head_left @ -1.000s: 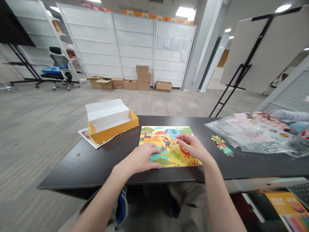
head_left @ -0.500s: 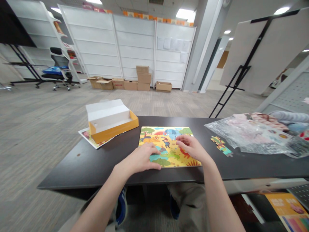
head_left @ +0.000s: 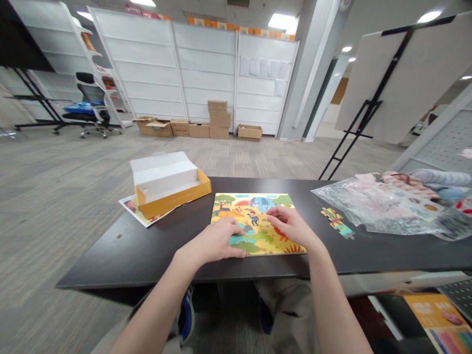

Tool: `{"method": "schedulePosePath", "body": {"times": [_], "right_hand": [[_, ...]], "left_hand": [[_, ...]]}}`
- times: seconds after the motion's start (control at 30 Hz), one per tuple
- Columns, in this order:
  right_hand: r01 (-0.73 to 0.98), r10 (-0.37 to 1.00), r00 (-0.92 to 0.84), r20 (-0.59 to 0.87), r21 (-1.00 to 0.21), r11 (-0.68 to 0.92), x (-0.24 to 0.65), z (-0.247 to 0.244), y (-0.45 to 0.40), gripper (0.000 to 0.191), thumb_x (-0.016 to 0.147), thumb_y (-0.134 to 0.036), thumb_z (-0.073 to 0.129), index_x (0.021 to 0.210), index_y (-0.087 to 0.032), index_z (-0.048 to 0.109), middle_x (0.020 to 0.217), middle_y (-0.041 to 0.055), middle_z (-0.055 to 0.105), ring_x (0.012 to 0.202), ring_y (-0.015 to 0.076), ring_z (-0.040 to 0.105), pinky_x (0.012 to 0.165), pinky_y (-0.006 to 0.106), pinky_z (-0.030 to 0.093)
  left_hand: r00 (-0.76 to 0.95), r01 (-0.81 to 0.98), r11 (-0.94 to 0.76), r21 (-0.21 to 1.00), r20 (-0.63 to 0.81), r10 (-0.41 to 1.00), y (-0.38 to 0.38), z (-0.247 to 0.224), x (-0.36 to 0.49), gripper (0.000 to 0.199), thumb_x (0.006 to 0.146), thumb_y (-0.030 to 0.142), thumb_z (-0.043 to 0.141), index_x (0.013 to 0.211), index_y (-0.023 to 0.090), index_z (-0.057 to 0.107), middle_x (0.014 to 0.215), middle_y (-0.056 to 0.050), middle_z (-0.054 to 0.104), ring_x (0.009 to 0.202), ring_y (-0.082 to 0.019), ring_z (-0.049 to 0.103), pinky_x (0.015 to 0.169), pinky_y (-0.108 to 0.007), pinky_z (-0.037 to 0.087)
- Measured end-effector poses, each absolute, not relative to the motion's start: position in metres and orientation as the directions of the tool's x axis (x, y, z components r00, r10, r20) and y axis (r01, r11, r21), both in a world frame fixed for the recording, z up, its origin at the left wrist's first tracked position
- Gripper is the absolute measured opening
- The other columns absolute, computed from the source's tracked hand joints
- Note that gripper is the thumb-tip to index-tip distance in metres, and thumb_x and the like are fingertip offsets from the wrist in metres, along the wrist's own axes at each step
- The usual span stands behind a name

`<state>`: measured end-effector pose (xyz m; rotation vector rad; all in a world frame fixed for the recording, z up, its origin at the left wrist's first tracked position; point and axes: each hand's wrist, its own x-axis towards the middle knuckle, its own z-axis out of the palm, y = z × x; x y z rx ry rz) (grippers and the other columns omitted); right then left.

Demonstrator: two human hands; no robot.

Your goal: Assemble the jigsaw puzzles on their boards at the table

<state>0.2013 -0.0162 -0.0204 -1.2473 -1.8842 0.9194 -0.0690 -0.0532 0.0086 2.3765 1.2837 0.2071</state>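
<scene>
A colourful animal picture board, apparently a jigsaw, lies flat on the dark table. My left hand rests on its lower left part, thumb and fingers apart, holding nothing. Over the right part of the board is my right hand, its fingers curled and bunched near the elephant drawing. Whether anything is between those fingertips is hidden. A few joined puzzle pieces lie on the table to the right of the board.
An open yellow box stands on a printed sheet at the table's left. Clear plastic bags with cloth items cover the right side. Below the table's right edge is an orange package. Cardboard boxes stand along the far shelves.
My right hand has shifted very slightly left over the board. My left hand stays in place on it.
</scene>
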Motion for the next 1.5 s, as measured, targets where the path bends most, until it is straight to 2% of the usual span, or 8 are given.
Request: {"method": "schedulePosePath", "body": {"times": [0.27,0.5,0.73,1.07,1.2,1.3,1.4,1.5], "right_hand": [[0.468,0.937,-0.310,0.162,-0.832,0.298,0.203,-0.024,-0.015,0.028,0.091,-0.046,0.062,0.100,-0.021,0.068,0.094,0.0053,0.075,0.083,0.0199,0.070,0.077,0.033,0.057],[0.490,0.935,-0.315,0.163,-0.816,0.307,0.201,-0.023,-0.016,0.028,0.091,-0.047,0.062,0.099,-0.021,0.069,0.093,0.0047,0.074,0.080,0.0189,0.069,0.074,0.032,0.057],[0.473,0.944,-0.293,0.154,-0.834,0.283,0.203,-0.019,-0.018,0.027,0.090,-0.046,0.062,0.098,-0.021,0.068,0.092,0.0055,0.074,0.081,0.0193,0.069,0.074,0.032,0.056],[0.496,0.960,-0.181,0.212,-0.824,0.275,0.213,-0.018,-0.021,0.027,0.088,-0.044,0.061,0.096,-0.020,0.069,0.092,0.0065,0.075,0.082,0.0204,0.070,0.075,0.033,0.055],[0.709,0.937,0.097,0.335,-0.684,0.171,0.261,-0.024,-0.019,0.028,0.087,-0.045,0.057,0.089,-0.021,0.071,0.089,0.0084,0.076,0.084,0.0246,0.070,0.080,0.039,0.055],[0.865,0.850,0.347,0.396,-0.485,-0.127,0.317,-0.035,-0.024,0.036,0.087,-0.044,0.052,0.095,-0.017,0.074,0.100,0.0167,0.074,0.093,0.0312,0.068,0.087,0.046,0.052],[0.871,0.782,0.485,0.391,-0.303,-0.387,0.366,-0.046,-0.035,0.050,0.086,-0.052,0.055,0.109,-0.012,0.074,0.108,0.0255,0.071,0.101,0.0392,0.066,0.087,0.050,0.050],[0.849,0.793,0.528,0.304,-0.186,-0.494,0.393,-0.054,-0.045,0.060,0.083,-0.062,0.056,0.112,-0.013,0.075,0.114,0.0263,0.069,0.102,0.0425,0.066,0.084,0.051,0.050]], "left_hand": [[0.523,0.797,-0.448,0.406,-0.092,0.847,-0.054,0.015,-0.064,0.049,0.072,0.051,0.079,0.114,0.026,0.070,0.117,-0.008,0.065,0.107,-0.030,0.063,0.086,-0.036,0.052],[0.496,0.827,-0.429,0.364,-0.114,0.861,-0.059,0.021,-0.058,0.050,0.074,0.051,0.079,0.115,0.025,0.070,0.119,-0.009,0.065,0.108,-0.032,0.064,0.087,-0.038,0.052],[0.483,0.859,-0.453,0.238,-0.082,0.872,-0.063,0.022,-0.060,0.049,0.076,0.057,0.076,0.114,0.026,0.072,0.114,-0.010,0.071,0.100,-0.034,0.069,0.083,-0.042,0.054],[0.487,0.869,-0.464,0.171,-0.131,0.863,-0.061,0.029,-0.053,0.039,0.074,0.044,0.080,0.107,0.025,0.074,0.112,-0.012,0.072,0.099,-0.036,0.070,0.079,-0.041,0.053],[0.496,0.859,-0.457,0.231,-0.156,0.854,-0.055,0.033,-0.049,0.032,0.072,0.046,0.078,0.094,0.023,0.075,0.104,-0.012,0.073,0.097,-0.034,0.069,0.073,-0.036,0.051],[0.492,0.853,-0.450,0.265,-0.123,0.862,-0.050,0.032,-0.046,0.030,0.080,0.049,0.067,0.073,0.020,0.071,0.085,-0.011,0.073,0.083,-0.031,0.068,0.065,-0.033,0.045],[0.489,0.845,-0.447,0.294,-0.088,0.868,-0.043,0.025,-0.045,0.042,0.088,0.048,0.056,0.058,0.019,0.062,0.069,-0.009,0.067,0.068,-0.025,0.064,0.059,-0.030,0.040],[0.499,0.834,-0.460,0.306,-0.060,0.865,-0.036,0.018,-0.046,0.046,0.090,0.047,0.051,0.054,0.020,0.057,0.064,-0.007,0.063,0.060,-0.021,0.059,0.057,-0.028,0.037]]}}
